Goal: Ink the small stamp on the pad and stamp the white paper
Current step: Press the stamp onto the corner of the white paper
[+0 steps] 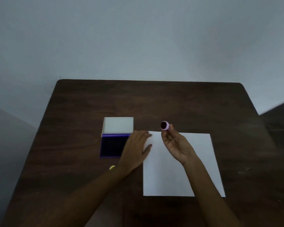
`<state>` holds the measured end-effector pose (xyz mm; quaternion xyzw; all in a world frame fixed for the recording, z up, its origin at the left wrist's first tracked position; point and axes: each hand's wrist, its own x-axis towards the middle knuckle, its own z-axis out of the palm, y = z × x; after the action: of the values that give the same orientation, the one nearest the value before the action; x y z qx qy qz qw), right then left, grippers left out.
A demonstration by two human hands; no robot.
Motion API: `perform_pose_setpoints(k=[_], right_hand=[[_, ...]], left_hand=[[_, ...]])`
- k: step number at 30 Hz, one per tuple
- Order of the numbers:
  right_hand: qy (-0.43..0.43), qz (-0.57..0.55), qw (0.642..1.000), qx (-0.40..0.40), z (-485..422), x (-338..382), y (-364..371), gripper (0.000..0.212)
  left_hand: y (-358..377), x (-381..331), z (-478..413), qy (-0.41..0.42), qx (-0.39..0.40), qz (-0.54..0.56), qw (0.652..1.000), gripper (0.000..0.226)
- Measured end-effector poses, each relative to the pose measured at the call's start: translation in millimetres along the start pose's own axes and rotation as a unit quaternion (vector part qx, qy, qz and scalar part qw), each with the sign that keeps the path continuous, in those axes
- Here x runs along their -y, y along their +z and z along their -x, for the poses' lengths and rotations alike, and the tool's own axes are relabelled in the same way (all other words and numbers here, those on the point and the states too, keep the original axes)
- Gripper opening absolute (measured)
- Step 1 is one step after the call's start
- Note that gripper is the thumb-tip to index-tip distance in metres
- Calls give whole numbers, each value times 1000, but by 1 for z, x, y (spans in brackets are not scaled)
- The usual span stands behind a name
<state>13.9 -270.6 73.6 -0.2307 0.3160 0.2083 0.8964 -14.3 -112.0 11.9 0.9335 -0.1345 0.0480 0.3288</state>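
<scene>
- Dark wood-grain desk (170, 102) set against a plain pale grey wall (138, 38); dim, even light.
- Right hand (177, 145): raised above the far edge of the sheet, palm turned toward the viewer; fingers (164, 134) pinching the small stamp (165, 125) at its sides.
- Small stamp: round, with a lilac body; its dark, inked face is tilted up toward the camera, clear of both the sheet and the pad.
- Left hand (136, 148): laid palm down, fingers (146, 134) pressed together and extended flat, their tips resting on the far-left corner of the white paper (170, 174); the thumb lies on the sheet's left margin.
- White paper: one blank sheet lying flat right of centre, its near portion crossed by the right forearm.
- Ink pad (111, 147): open purple case just left of the sheet, dark pad surface exposed, partly covered by the left hand; its white lid (118, 126) stands hinged back at the far side.
- Small yellow object (112, 167): lies on the desk just beside the left wrist, too blurred to identify.
</scene>
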Motion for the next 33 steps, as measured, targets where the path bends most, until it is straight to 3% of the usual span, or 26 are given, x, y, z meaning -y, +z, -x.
perform_pose_setpoints(k=[6,9,11,14,17,20,28,33], right_hand=[[-63,-29,997,-40,19,66,-52,13],[-87,-40,995,-29,25,93,-80,54],[-90,-52,994,-23,29,107,-95,64],[-118,-42,991,-51,36,121,-104,49],[-151,-4,982,-111,36,131,-109,9],[-178,85,968,-155,30,138,-116,10],[-221,380,859,-262,11,132,-113,31],[-290,544,743,-260,-1,126,-110,21]], left_hand=[[91,-78,-33,71,72,-4,995,40],[118,-100,-48,84,90,-22,992,53],[128,-110,-58,73,95,-31,992,62],[138,-117,-71,59,96,-56,992,74],[148,-118,-77,48,109,-80,990,81],[156,-116,-75,49,132,-111,984,87],[162,-113,-73,39,130,-119,984,90],[161,-115,-74,28,120,-94,988,89]])
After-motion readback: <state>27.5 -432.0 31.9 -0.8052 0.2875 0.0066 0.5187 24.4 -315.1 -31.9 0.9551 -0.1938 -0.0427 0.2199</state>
